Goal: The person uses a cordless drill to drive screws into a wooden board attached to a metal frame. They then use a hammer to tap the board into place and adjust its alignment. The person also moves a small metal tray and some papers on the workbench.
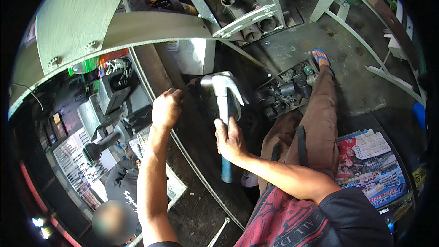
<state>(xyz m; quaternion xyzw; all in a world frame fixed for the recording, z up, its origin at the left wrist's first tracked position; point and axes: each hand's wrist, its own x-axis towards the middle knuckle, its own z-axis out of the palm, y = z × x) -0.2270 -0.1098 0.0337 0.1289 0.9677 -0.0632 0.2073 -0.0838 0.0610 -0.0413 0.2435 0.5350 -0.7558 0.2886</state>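
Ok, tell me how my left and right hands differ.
Your bare right hand is wrapped around a blue-handled claw hammer with a silvery metal head; your bare left hand is curled closed, with no tool visible in it. The left hand sits higher in the picture, and farther left, than the right hand. Both hands have bent fingers.

cannot see inside the curled left hand [166, 106] or sharply trace the blurred head of the claw hammer [222, 102].

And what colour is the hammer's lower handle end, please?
The handle end is blue, best seen in the head view.
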